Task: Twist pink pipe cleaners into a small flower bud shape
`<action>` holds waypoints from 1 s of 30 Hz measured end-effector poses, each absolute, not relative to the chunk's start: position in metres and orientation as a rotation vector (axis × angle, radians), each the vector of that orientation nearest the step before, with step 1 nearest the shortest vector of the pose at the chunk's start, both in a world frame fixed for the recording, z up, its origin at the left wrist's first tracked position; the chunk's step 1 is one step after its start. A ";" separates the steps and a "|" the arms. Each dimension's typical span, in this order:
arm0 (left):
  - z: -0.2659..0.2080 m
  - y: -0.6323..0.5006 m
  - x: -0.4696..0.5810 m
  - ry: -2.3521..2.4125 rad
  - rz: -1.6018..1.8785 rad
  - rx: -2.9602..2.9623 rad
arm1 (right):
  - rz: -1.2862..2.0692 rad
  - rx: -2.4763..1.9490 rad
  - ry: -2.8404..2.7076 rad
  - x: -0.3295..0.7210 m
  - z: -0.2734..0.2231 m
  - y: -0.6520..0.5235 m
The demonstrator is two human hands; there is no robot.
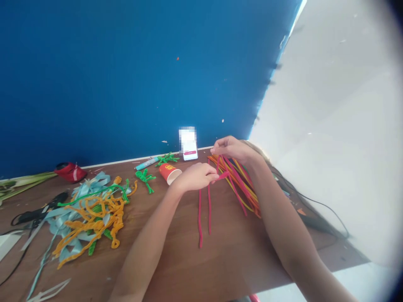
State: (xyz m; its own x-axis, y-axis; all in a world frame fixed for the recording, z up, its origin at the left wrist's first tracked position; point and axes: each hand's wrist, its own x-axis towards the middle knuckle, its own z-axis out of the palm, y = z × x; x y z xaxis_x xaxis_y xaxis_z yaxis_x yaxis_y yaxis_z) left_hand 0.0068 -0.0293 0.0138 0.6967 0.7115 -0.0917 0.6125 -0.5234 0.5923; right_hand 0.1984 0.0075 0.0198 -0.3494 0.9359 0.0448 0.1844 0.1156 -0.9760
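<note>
Pink pipe cleaners [209,209] are pinched between the thumb and fingers of my left hand [198,176]. Two long ends hang down over the table, and a short folded part sticks out to the right of the fingertips. Above and to the right, my right hand [231,149] is closed in a pinch, with a pink strand at its fingertips running down toward my left hand. Behind the right wrist lies a bundle of pink, orange and yellow pipe cleaners [241,184]. A red paper cup [170,173] lies on its side just beyond my left hand.
A lit phone [189,144] leans against the blue wall [126,75]. Green pipe-cleaner shapes [145,179] and a light-blue tube [146,163] lie left of it. Orange pipe cleaners [94,222] and pale blue ribbon [67,230] are tangled at left, near a black glue gun [40,212].
</note>
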 end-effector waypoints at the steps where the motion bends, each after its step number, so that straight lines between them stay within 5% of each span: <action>1: 0.011 -0.027 0.007 1.075 0.222 2.303 | 1.235 -1.113 -1.643 0.197 0.024 0.003; 13: 0.012 -0.021 -0.002 1.406 0.606 2.270 | 1.228 -0.912 -1.609 0.168 0.067 -0.043; 19: 0.008 -0.009 -0.006 1.384 0.994 1.956 | 0.981 -1.085 -1.779 0.180 0.071 -0.050; 30: 0.006 -0.005 -0.006 1.214 1.145 1.739 | 0.759 -1.414 -2.033 0.197 0.057 -0.031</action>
